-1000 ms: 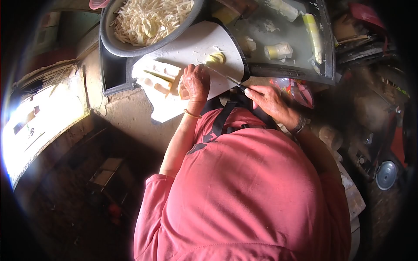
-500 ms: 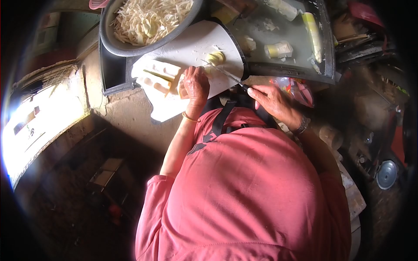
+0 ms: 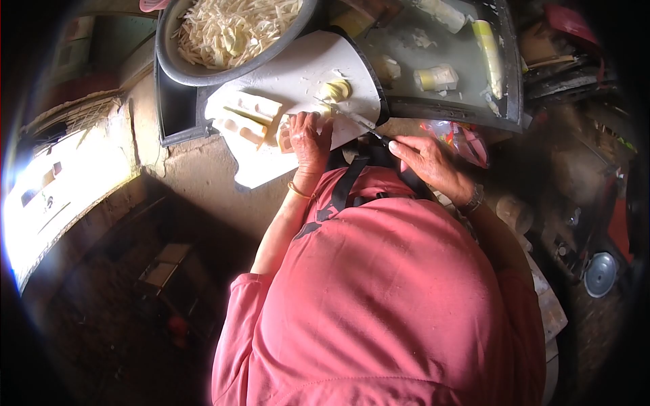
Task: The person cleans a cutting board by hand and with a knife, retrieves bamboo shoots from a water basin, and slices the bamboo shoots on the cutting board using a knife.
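Toward the near edge of the white cutting board (image 3: 315,61), a cut bamboo shoot piece (image 3: 284,134) lies under the left hand (image 3: 311,141), whose fingers bend over it. Off the board's near right corner, the right hand (image 3: 432,166) grips a knife (image 3: 360,122) by its handle, the blade extending over the board. Split bamboo shoot halves (image 3: 245,118) lie on the board's left part, a yellowish chunk (image 3: 333,90) toward its right. Beyond the board, a grey basin (image 3: 203,80) holds pale strips (image 3: 237,30); right of the board, bamboo shoot sections (image 3: 437,78) lie apart.
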A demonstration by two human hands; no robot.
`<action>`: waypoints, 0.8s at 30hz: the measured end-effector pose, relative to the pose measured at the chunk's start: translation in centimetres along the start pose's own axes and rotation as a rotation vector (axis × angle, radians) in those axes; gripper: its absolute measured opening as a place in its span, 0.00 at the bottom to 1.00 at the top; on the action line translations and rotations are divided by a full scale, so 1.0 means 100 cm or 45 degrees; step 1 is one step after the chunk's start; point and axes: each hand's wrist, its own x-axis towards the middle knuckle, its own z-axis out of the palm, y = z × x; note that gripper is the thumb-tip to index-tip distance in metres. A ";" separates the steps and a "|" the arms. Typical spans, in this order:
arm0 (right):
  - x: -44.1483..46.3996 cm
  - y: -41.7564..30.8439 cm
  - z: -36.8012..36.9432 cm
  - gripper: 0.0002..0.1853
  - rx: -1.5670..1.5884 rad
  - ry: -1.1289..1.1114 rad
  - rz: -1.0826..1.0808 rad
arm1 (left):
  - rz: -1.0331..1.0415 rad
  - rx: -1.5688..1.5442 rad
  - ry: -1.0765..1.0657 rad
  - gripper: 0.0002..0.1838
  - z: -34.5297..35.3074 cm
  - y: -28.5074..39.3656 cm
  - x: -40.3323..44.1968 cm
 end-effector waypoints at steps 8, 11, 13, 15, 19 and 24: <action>-0.002 -0.007 0.000 0.23 -0.026 0.003 0.066 | -0.009 0.046 0.035 0.10 0.006 0.001 0.002; -0.003 -0.005 0.001 0.22 -0.005 0.015 0.060 | -0.063 0.083 -0.084 0.13 0.007 0.001 0.002; -0.003 -0.003 0.000 0.25 -0.113 0.014 0.012 | 0.004 0.135 0.027 0.07 0.009 0.001 0.003; -0.003 0.000 0.003 0.24 -0.189 0.063 0.000 | 0.004 0.143 0.035 0.07 0.010 0.001 0.004; -0.004 0.007 0.009 0.23 -0.366 0.171 -0.130 | 0.004 0.160 0.044 0.07 0.012 0.000 0.004; -0.004 0.006 0.010 0.23 -0.373 0.179 -0.113 | 0.016 0.152 0.059 0.07 0.013 -0.003 0.003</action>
